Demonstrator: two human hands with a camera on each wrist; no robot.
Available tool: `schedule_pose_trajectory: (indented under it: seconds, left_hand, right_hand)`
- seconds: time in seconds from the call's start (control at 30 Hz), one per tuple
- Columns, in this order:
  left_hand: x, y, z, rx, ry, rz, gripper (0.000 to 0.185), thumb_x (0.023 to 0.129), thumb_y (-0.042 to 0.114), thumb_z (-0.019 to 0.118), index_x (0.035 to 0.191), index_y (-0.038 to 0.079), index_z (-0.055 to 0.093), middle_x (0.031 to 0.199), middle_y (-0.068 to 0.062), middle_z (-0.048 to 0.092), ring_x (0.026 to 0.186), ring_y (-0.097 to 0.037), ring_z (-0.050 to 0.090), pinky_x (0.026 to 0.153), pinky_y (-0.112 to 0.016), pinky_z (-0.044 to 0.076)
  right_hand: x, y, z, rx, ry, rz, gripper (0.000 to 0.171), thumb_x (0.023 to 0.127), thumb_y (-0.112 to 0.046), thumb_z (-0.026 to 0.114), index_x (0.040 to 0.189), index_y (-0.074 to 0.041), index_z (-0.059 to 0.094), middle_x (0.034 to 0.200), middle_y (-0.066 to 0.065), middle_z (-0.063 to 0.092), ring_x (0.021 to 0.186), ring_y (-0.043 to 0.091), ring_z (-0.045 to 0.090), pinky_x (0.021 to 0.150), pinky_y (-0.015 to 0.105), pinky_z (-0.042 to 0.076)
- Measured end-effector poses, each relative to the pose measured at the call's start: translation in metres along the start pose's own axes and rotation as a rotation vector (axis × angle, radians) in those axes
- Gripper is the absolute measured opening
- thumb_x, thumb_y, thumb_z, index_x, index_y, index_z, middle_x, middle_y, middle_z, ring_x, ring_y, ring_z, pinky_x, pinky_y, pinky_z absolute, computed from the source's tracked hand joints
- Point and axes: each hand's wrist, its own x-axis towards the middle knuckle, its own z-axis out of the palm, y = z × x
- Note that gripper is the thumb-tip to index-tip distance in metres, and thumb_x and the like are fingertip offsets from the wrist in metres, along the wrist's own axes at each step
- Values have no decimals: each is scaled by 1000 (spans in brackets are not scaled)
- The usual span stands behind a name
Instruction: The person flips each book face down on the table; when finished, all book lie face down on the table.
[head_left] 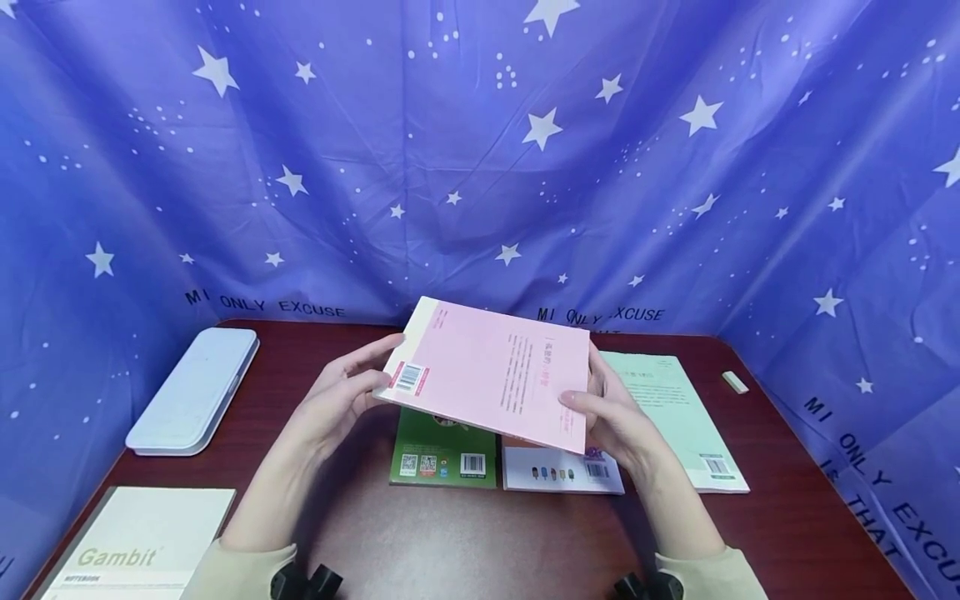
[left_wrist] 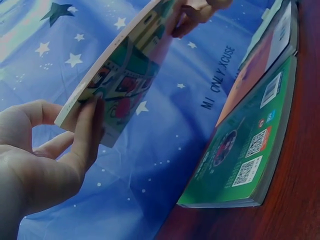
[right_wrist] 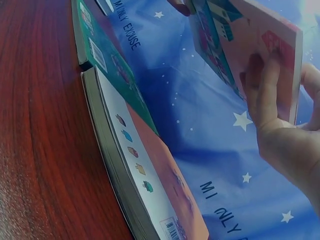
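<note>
A thin pink book (head_left: 480,367) is held up and tilted above the table, its back cover with a barcode facing the head camera. My left hand (head_left: 341,396) grips its left end, thumb on the cover and fingers underneath. At the right end my right hand (head_left: 618,408) pinches it, thumb on top and fingers beneath. The wrist views show the illustrated cover (left_wrist: 127,80) on its underside. Below, partly hidden by it, lie a green book (head_left: 442,450) and an orange-and-white book (head_left: 562,475), side by side.
A pale green book (head_left: 667,408) lies on the right, with a white eraser (head_left: 735,382) beyond it. On the left are a white case (head_left: 195,392) and a Gambit notebook (head_left: 142,542). A blue starry curtain (head_left: 465,167) encloses the dark red table (head_left: 420,542).
</note>
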Motion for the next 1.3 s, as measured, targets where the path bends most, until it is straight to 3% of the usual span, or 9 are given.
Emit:
schedule_pose_trajectory:
  seconds: [0.2, 0.4, 0.53, 0.73, 0.9, 1.03, 1.17, 1.3]
  left_hand:
    - [-3, 4, -5, 72, -83, -11, 74, 90, -7, 49, 161, 6, 32, 143, -11, 50, 102, -7, 68, 84, -21, 62]
    - [0, 13, -11, 153, -135, -50, 79, 90, -3, 52, 163, 10, 26, 156, -20, 37, 109, -5, 66, 88, -19, 58]
    - [2, 13, -15, 181, -70, -58, 71, 96, 3, 57, 162, 9, 30, 148, -17, 44, 107, -6, 66, 86, -20, 59]
    - [2, 11, -23, 248, 118, -28, 50, 100, 17, 67, 145, 2, 51, 110, 3, 67, 96, -5, 68, 79, -22, 60]
    - [-4, 14, -34, 286, 132, -10, 46, 99, 15, 67, 140, 3, 51, 101, 8, 69, 92, -6, 68, 79, -22, 59]
    - [-9, 18, -46, 327, 70, -13, 63, 99, 14, 66, 154, 4, 37, 117, 1, 65, 97, -4, 68, 83, -22, 58]
    - [-15, 22, -59, 363, 25, -45, 85, 98, 16, 67, 165, 12, 16, 147, -15, 46, 99, -2, 67, 86, -20, 57]
    - [-21, 24, -72, 389, 35, -64, 96, 97, 17, 70, 167, 19, 5, 160, -19, 32, 97, -3, 68, 85, -21, 57]
  right_hand:
    - [2, 2, 0, 32, -70, -14, 100, 92, 16, 50, 165, -34, 4, 149, 6, 59, 119, 23, 70, 86, 42, 65]
    - [9, 2, 1, 20, -20, -1, 89, 97, 12, 50, 166, -26, 8, 140, 4, 66, 108, 21, 75, 82, 38, 66]
    - [18, 4, 3, 12, 10, 29, 85, 100, 8, 50, 166, -24, 8, 136, 2, 68, 103, 19, 76, 80, 35, 66]
    - [37, 6, 8, -39, -10, 91, 79, 104, 1, 49, 166, -30, 11, 127, 5, 73, 99, 20, 77, 78, 38, 66]
    - [51, 6, 14, -118, -55, 175, 73, 109, -14, 49, 163, -45, 11, 122, 7, 73, 87, 21, 77, 54, 35, 62]
    - [60, 7, 20, -152, -108, 215, 73, 109, -17, 49, 161, -50, 10, 121, 8, 74, 84, 23, 77, 45, 34, 57]
    - [70, 9, 27, -143, -169, 234, 89, 102, -3, 58, 160, -51, 11, 125, 14, 71, 89, 27, 78, 46, 34, 58]
    - [82, 11, 32, -96, -238, 265, 103, 93, 12, 62, 160, -50, 14, 132, 19, 67, 98, 30, 77, 50, 34, 60]
